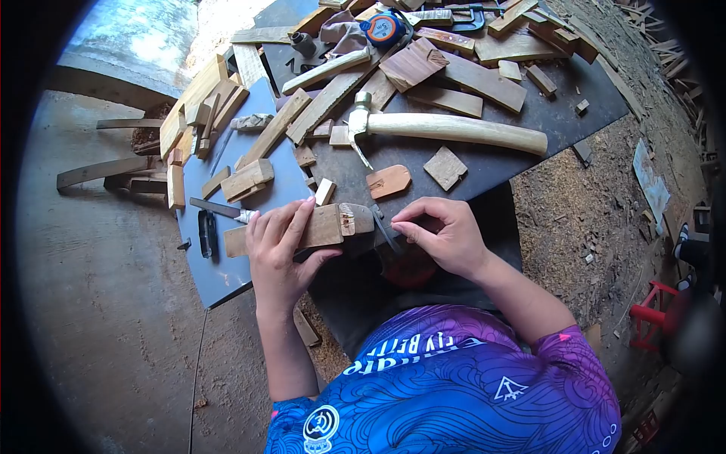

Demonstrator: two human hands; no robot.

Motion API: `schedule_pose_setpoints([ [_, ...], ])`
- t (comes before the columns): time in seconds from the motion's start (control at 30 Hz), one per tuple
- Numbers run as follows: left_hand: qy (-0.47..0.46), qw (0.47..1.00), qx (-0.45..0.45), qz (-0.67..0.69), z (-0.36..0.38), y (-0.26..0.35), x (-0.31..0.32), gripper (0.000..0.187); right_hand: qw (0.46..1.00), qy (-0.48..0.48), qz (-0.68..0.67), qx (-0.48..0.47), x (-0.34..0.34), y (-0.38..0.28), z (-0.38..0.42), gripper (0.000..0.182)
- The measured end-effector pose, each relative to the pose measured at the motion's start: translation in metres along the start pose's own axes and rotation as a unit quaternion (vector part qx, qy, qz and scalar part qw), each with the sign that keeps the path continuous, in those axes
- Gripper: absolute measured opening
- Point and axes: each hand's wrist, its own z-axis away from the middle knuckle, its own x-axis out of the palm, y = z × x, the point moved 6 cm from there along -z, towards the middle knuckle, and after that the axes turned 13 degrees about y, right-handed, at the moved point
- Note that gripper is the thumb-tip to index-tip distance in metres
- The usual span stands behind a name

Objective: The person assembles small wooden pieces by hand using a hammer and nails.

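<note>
My left hand (281, 246) lies over a wooden block (325, 227), fingers across its top and thumb along the near side. The block's right end is stepped, narrowed and rounded, with a pale rough patch. Just right of that end, my right hand (446, 234) is closed in a pinch; what its fingertips hold, if anything, is too small to make out. A thin dark metal strip (386, 229) stands between the block's end and those fingertips. Beyond the hands lie a flat reddish wood piece (389, 182) with cut corners and a square wood piece (445, 168).
A claw hammer (454, 130) lies across the dark table (582, 125). Wood offcuts (484, 79), a tape measure (383, 28) and a C-clamp (473, 17) crowd the far side. At left are a blade-like tool (215, 207) and a black object (206, 233). A red stool (652, 314) stands right.
</note>
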Motion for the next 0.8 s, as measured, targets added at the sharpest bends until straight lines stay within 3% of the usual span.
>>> schedule_pose_setpoints([
  [0.13,-0.002,0.999,-0.039,-0.030,0.000,-0.021,0.000,0.069,0.999,0.011,0.008,-0.029,-0.004,-0.009,-0.007,0.011],
  [0.2,0.003,0.999,-0.029,-0.040,0.004,-0.034,-0.002,0.066,0.979,0.032,0.114,-0.166,-0.009,-0.031,-0.014,0.010],
  [0.23,0.007,0.999,-0.020,-0.048,0.004,-0.039,-0.005,0.062,0.978,0.034,0.114,-0.168,-0.011,-0.032,-0.021,0.010],
  [0.27,0.025,0.998,-0.013,-0.048,0.003,-0.042,-0.011,0.050,0.952,0.037,0.160,-0.258,-0.012,-0.041,-0.024,0.011],
  [0.3,0.027,0.998,-0.011,-0.047,0.006,-0.044,-0.015,0.050,0.915,0.039,0.205,-0.346,-0.012,-0.049,-0.025,0.013],
  [0.37,0.120,0.986,-0.112,0.011,0.016,-0.060,-0.036,0.039,0.917,0.040,0.200,-0.343,-0.015,-0.051,-0.029,0.014],
  [0.4,0.137,0.964,-0.200,0.111,0.022,-0.068,-0.045,0.039,0.949,0.028,0.171,-0.264,-0.016,-0.044,-0.032,0.014],
  [0.43,0.151,0.923,-0.286,0.208,0.028,-0.075,-0.054,0.042,0.973,0.014,0.140,-0.183,-0.017,-0.035,-0.035,0.016],
  [0.53,0.184,0.830,-0.407,0.335,0.039,-0.079,-0.064,0.056,0.971,0.002,0.178,-0.160,-0.014,-0.043,-0.037,0.021],
  [0.6,0.173,0.718,-0.483,0.469,0.050,-0.078,-0.050,0.056,0.963,0.002,0.167,-0.211,-0.010,-0.049,-0.037,0.023],
  [0.63,0.175,0.718,-0.482,0.470,0.055,-0.077,-0.046,0.056,0.952,0.003,0.159,-0.260,-0.009,-0.053,-0.035,0.025],
  [0.7,0.130,0.536,-0.535,0.641,0.066,-0.062,-0.020,0.059,0.960,-0.001,0.143,-0.242,-0.006,-0.049,-0.035,0.026],
  [0.73,0.114,0.499,-0.541,0.667,0.068,-0.056,-0.012,0.059,0.967,-0.006,0.127,-0.221,-0.004,-0.045,-0.036,0.027],
  [0.77,0.115,0.499,-0.536,0.672,0.070,-0.053,-0.006,0.059,0.965,-0.005,0.130,-0.227,-0.002,-0.045,-0.038,0.027],
  [0.8,0.108,0.452,-0.544,0.699,0.074,-0.049,0.003,0.058,0.966,0.006,0.126,-0.226,-0.001,-0.045,-0.040,0.027],
])
